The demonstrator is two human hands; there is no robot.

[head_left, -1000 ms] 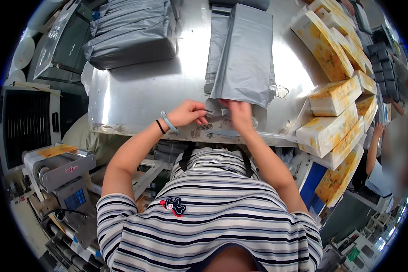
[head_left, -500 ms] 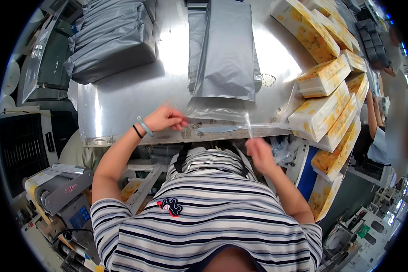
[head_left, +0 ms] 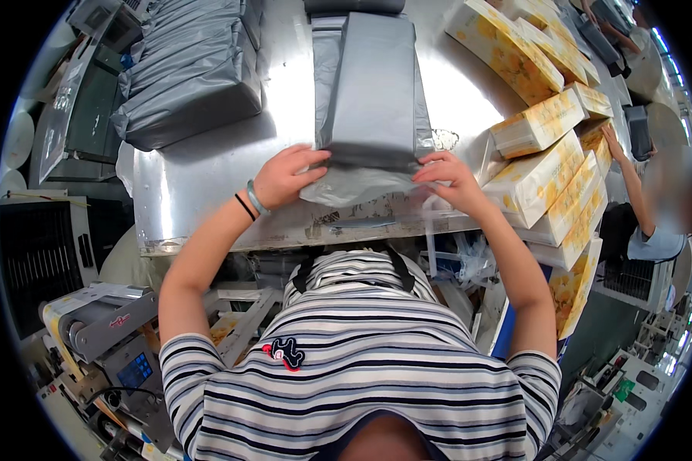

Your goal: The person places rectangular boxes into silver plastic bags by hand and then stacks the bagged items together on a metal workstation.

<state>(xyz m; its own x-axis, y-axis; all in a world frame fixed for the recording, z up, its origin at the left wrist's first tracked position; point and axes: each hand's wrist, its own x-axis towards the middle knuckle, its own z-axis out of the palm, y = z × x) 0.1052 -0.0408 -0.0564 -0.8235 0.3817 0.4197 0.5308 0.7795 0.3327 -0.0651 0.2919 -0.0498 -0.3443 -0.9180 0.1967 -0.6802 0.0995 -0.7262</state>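
In front of me on the metal table lies a filled grey plastic bag, its thin open flap stretching toward me. My left hand is at the near left corner of the bag, fingers closed on its edge. At the near right corner, my right hand takes hold of the other edge. The fingertips are partly tucked against the plastic. More flat grey bags lie beneath the filled one.
Filled grey bags are lined up at the far left. Yellow-flowered white packs are heaped along the right side, where another person's hand touches one. A roller machine stands at lower left. Crumpled clear plastic hangs below the table edge.
My right hand let go of a clear strip and moved up to the bag's right corner. My left hand moved up and right onto the left corner. The bag's flap spread out.
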